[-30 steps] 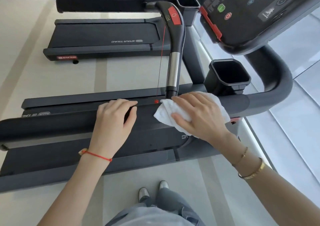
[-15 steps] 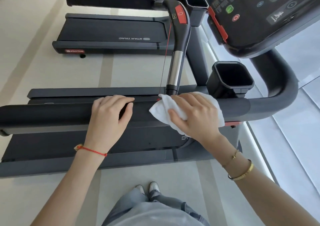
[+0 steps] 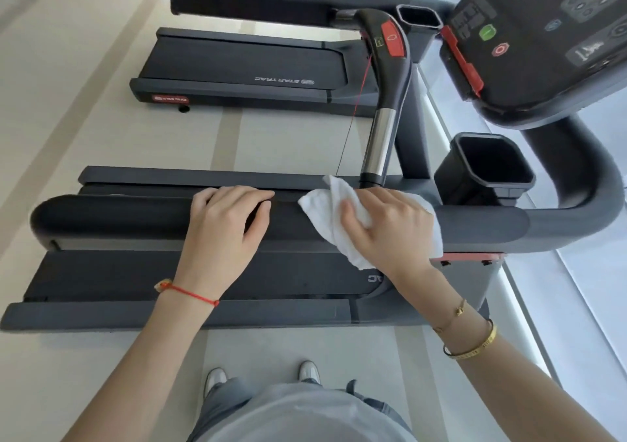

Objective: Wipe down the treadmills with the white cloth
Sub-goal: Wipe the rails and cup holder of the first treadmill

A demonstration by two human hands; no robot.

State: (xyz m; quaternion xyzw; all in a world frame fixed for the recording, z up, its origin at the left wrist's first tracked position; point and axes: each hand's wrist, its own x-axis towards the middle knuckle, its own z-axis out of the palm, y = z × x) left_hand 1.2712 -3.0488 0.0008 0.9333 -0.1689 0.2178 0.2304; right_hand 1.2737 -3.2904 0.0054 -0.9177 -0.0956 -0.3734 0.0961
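My right hand (image 3: 390,227) lies on the white cloth (image 3: 325,210), fingers spread and lightly curled over it, pressing it onto the padded side handrail (image 3: 135,217) of the near treadmill (image 3: 169,312). The cloth drapes over the top of the rail, one corner sticking up towards the chrome post (image 3: 380,143) just behind it and its lower edge hanging down the side facing me. My left hand (image 3: 224,231) grips the same rail just beside the cloth, fingers hooked over the far side and thumb on the near face, holding nothing else. What matters for the wipe is how the rail runs: its long axis lies straight across in front of me, from its rounded free end far out on my left to the bend on my right where it curves up towards the console (image 3: 543,34) and the cup holder (image 3: 488,166). The unwiped stretch, as I judge it, lies to the left of the cloth, and my left hand sits squarely in that path, nearer to the free end than my right. So I reckon the cloth should slide leftward along the rail, and my left hand must lift or shift aside first. A second treadmill (image 3: 237,68) stands beyond, well apart.
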